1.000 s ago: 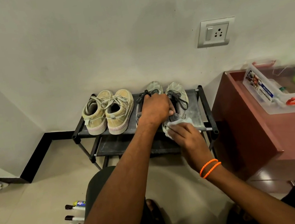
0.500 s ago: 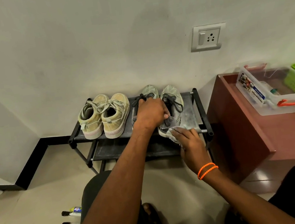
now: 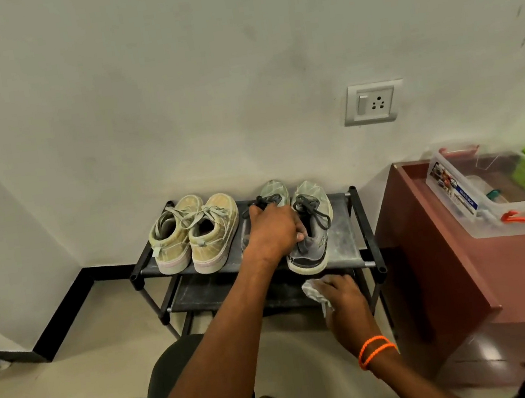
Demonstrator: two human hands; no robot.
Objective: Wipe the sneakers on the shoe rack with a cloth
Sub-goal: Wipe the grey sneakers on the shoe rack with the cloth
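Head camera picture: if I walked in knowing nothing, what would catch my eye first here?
Probably the two bare arms reaching to a low black shoe rack against the wall. The left hand grips the grey sneakers on the top shelf, while the right hand, with orange bands at the wrist, holds a pale cloth just below the shelf's front edge. A beige pair of sneakers sits untouched to the left.

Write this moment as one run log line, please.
left hand: grips grey sneaker | right hand: holds cloth, off shoe
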